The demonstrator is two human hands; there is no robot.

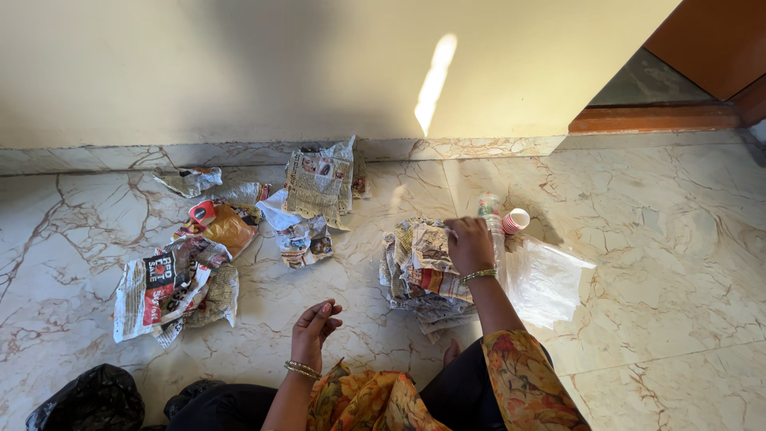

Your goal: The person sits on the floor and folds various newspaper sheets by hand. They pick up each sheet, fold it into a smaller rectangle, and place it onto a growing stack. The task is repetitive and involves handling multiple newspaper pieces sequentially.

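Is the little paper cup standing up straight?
No, the paper cup lies on its side on the marble floor, beside the plastic bottle.

The right hand (469,243) rests on a crumpled newspaper pile (419,271) on the marble floor (654,239), beside a clear bottle (492,219), a paper cup (515,220) and a plastic bag (546,279). The left hand (313,329) hovers empty, fingers curled. Scattered papers (191,271) lie left; a black bag (80,403) sits at the corner.
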